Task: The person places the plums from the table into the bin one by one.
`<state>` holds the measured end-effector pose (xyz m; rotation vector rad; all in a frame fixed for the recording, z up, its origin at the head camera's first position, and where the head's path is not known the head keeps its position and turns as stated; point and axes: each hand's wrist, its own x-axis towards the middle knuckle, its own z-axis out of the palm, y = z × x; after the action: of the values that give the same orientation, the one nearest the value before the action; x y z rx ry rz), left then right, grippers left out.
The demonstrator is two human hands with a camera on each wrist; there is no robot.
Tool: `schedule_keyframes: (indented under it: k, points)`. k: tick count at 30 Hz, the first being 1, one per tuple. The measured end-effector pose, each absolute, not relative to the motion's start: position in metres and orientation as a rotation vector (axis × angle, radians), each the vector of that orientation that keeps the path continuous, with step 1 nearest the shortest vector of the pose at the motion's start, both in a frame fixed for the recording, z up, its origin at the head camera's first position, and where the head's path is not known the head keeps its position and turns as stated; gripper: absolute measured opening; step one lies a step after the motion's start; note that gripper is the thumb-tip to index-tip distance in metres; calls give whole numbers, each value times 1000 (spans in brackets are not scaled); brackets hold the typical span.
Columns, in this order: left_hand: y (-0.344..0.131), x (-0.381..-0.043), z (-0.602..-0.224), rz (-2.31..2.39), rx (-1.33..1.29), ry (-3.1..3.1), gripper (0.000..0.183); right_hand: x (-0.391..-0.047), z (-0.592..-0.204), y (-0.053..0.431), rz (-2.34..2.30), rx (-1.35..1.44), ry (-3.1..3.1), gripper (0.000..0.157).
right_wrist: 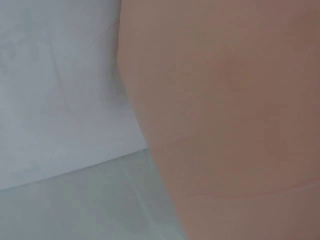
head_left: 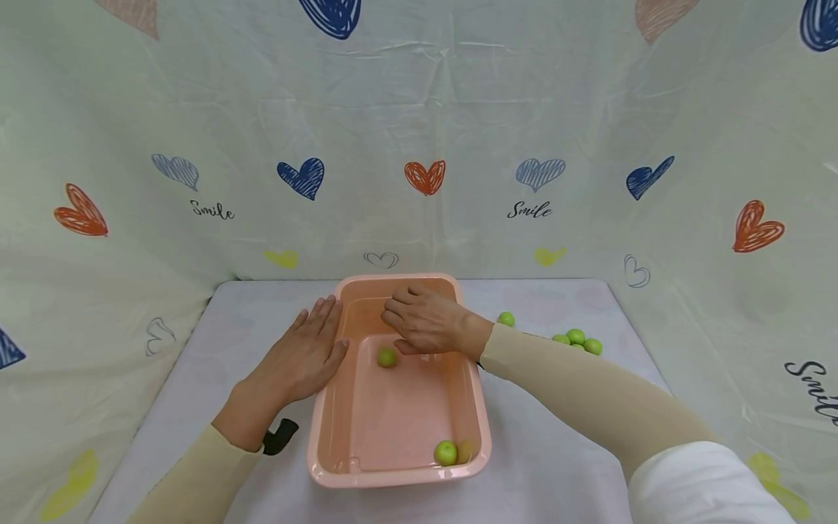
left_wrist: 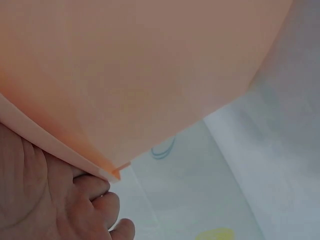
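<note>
A pink rectangular plastic basin (head_left: 406, 480) stands in the middle of the table in the head view. Along its left rim lies my left hand (head_left: 304, 356), fingers stretched out and thumb by the rim. The left wrist view has that palm (left_wrist: 45, 195) right against the basin's rim (left_wrist: 55, 147). Over the far part of the basin hovers my right hand (head_left: 425, 320), back up, fingers loosely bent, with nothing visible in it. Just below its thumb is a small round green fruit (head_left: 387, 357) inside the basin. Another green fruit (head_left: 446, 453) sits in the near right corner.
Right of the basin, several green fruits (head_left: 575, 336) lie grouped beyond my right forearm, with a single one (head_left: 506, 319) nearer the basin. A white cloth covers the table (head_left: 550, 437). Behind it hangs a pale curtain (head_left: 366, 109) printed with hearts.
</note>
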<state>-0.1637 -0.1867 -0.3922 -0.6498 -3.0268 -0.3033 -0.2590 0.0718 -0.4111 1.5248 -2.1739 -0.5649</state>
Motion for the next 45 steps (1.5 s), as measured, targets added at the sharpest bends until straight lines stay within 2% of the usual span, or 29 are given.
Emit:
schedule_keyframes:
  k: [11,21,31,45]
  points:
    - [-187,-163,-393,-307,-640,-3035,65,-259,-410,71,-529,1517,-2216,41]
    - [-187,-162,-393,-332,-642,-3039,65,-262,-397,88,-287,1280,-2201,26]
    - [-186,-163,-395,-356,-634,-3053,67,-273,-388,156,225,896,-2359,32]
    - [-188,-163,-395,-417,-636,-3056,67,-284,-447,251,309,387,-2727,39]
